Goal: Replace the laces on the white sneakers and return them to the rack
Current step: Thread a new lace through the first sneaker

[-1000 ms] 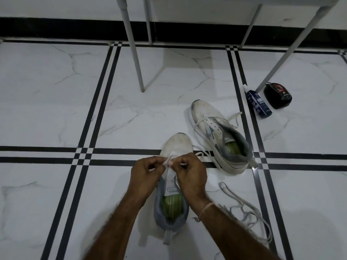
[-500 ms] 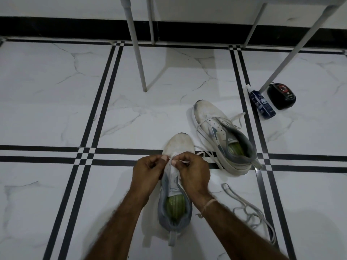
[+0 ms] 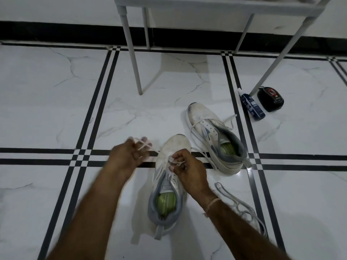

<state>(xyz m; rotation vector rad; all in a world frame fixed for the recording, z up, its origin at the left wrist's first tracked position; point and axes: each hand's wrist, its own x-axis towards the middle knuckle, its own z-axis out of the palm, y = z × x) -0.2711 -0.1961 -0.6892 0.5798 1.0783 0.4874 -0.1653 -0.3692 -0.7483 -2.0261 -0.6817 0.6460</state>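
A white sneaker (image 3: 173,145) with a grey collar and green insole lies on the floor in front of me, toe pointing away. My left hand (image 3: 124,156), blurred, holds a white lace (image 3: 143,145) drawn out to the left of the toe. My right hand (image 3: 186,170) pinches the lace at the lowest eyelets of this shoe. The second white sneaker (image 3: 212,134) lies to the right, with a lace running loosely through it. A loose grey-white lace (image 3: 242,209) lies on the floor by my right forearm.
A grey rack (image 3: 216,5) stands at the top, its legs (image 3: 132,53) coming down to the white marble floor. A blue spray bottle (image 3: 251,104) and a black round tin (image 3: 270,98) lie beside the rack's right leg.
My left hand has swung out to the left, away from the eyelets, drawing the lace with it. My right hand stays on the shoe's lacing.
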